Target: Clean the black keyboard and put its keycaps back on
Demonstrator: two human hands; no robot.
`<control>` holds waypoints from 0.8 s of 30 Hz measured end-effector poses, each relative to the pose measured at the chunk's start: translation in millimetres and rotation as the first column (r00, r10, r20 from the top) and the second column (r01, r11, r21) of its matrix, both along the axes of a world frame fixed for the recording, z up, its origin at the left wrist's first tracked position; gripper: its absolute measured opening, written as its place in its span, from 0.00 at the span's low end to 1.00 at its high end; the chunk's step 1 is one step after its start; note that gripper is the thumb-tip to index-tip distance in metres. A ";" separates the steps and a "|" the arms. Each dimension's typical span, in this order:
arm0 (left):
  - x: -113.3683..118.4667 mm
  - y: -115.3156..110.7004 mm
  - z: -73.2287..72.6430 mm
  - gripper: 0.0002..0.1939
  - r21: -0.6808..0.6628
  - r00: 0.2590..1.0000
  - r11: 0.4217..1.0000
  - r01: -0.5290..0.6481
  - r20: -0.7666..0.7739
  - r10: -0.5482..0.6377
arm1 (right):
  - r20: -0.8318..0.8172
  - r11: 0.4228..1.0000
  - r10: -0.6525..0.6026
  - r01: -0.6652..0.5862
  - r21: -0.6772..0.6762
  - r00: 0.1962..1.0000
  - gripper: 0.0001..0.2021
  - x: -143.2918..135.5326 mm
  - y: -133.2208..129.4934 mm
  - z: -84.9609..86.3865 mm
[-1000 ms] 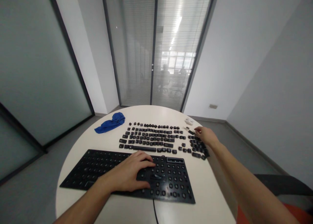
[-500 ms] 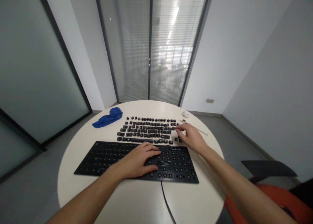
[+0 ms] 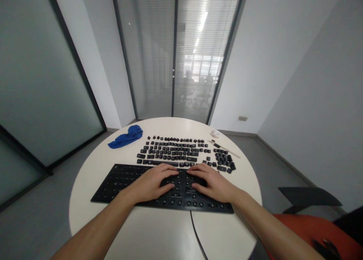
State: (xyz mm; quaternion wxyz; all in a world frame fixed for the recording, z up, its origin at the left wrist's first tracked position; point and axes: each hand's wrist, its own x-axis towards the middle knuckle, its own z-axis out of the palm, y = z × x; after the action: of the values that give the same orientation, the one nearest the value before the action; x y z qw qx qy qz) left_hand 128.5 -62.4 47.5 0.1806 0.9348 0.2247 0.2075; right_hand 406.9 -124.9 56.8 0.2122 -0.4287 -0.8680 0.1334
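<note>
A black keyboard base (image 3: 121,178) with its keycaps off lies on the white round table, bare switches showing. On its middle rests my left hand (image 3: 150,181), fingers stretched and thumb apart. My right hand (image 3: 212,181) lies over the right part of the base, its thumb apart from the stretched fingers. Nothing shows in either hand, though the undersides are hidden. Just beyond the base, loose black keycaps (image 3: 172,153) are laid out in rows, including a long spacebar. A separate cluster of keycaps (image 3: 225,160) sits to the right, beyond my right hand.
A crumpled blue cloth (image 3: 126,137) lies at the far left of the table (image 3: 141,233). At the far right are a small white object (image 3: 215,133) and a thin pale stick (image 3: 231,152). A black cable (image 3: 196,233) runs toward me. An orange chair (image 3: 317,231) stands at right.
My right hand has come back from the keycaps at the right onto the base, uncovering the right cluster. My left hand has shifted slightly left on the base.
</note>
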 end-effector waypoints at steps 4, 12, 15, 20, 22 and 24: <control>-4.9 2.2 1.4 0.19 -0.013 0.999 1.000 -0.005 0.033 0.005 | 0.003 1.000 -0.014 0.014 -0.007 1.000 0.20 17.7 -5.1 0.6; -2.1 1.0 4.6 0.17 -0.073 0.998 0.995 0.068 0.022 -0.067 | -0.013 0.992 -0.125 0.125 -0.005 0.992 0.15 58.4 0.0 -2.3; -0.2 1.6 3.5 0.15 -0.082 0.996 0.993 0.085 0.029 -0.083 | -0.001 0.901 -0.430 0.428 0.073 0.903 0.15 84.8 22.0 -1.1; 1.6 5.6 -0.6 0.16 -0.073 0.997 0.995 0.066 0.032 -0.064 | 0.169 0.642 -0.761 0.764 0.063 0.626 0.16 131.6 71.9 2.0; 2.9 6.5 -1.7 0.16 -0.071 0.997 0.996 0.058 0.045 -0.055 | 0.210 0.617 -0.777 0.785 0.066 0.593 0.15 141.4 89.6 0.1; 3.8 6.8 -2.5 0.16 -0.079 0.997 0.995 0.059 0.058 -0.055 | 0.246 0.608 -0.778 0.791 0.067 0.577 0.15 144.9 104.7 -3.6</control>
State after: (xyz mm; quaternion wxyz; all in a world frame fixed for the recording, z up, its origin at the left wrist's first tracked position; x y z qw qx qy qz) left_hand 132.4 -55.7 45.0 0.2303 0.9266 0.2010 0.2190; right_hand 551.9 -20.2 53.2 0.1270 -0.7864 -0.6045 -0.0076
